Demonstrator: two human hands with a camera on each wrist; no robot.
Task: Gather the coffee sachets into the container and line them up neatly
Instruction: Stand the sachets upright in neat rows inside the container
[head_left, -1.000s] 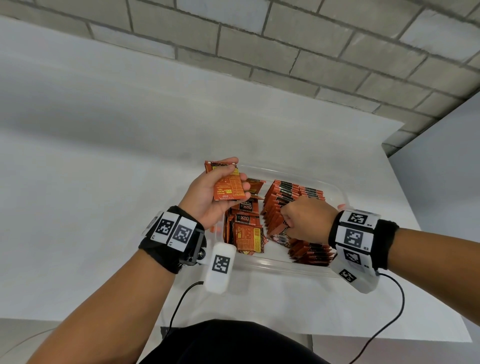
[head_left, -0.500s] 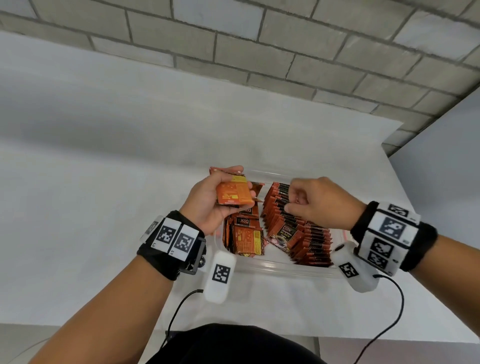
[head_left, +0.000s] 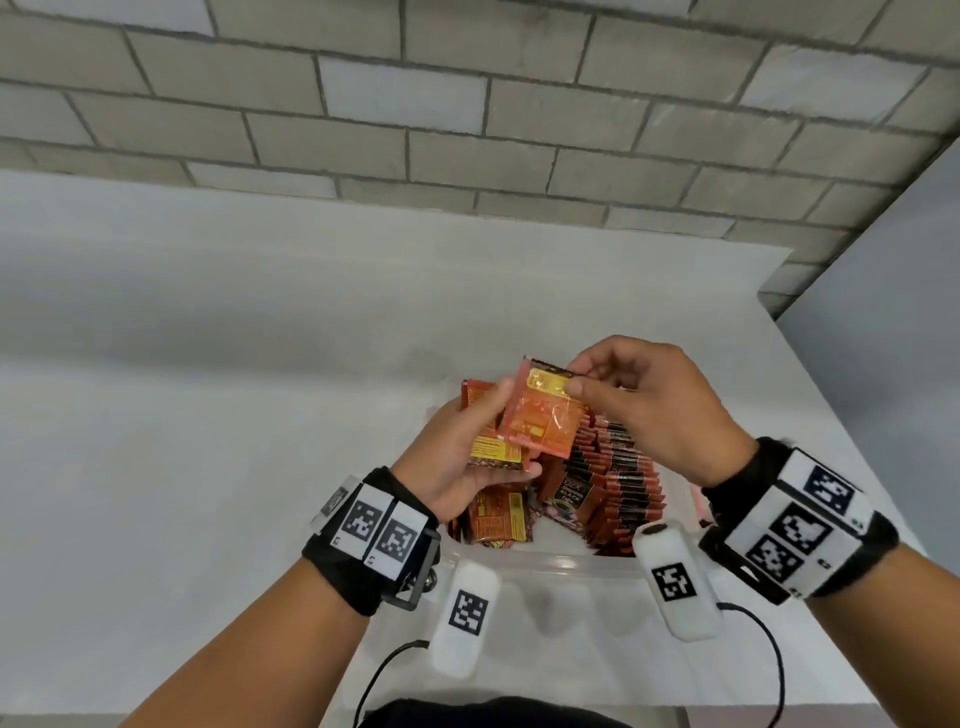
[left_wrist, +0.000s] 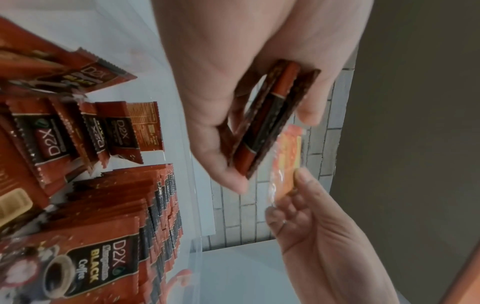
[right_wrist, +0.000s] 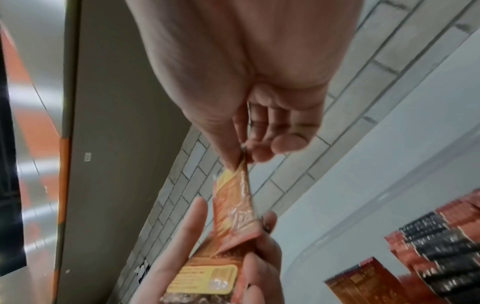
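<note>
— What has changed in the last moment?

— My right hand (head_left: 652, 410) has left the standing row of sachets (head_left: 631, 475) in the clear container (head_left: 561, 564) and come up to my left hand (head_left: 462, 452); its thumb and fingers (right_wrist: 288, 144) now pinch the top edge of one orange coffee sachet (head_left: 543, 415); the other fingers are curled loosely.

— And the left?

— Curled round a small stack of sachets (left_wrist: 270, 121), held above the container, not in it.

— Meaning?

— I judge I am peeling one off the stack to add to the row; loose sachets (head_left: 498, 517) on the container's left still want lining up.
</note>
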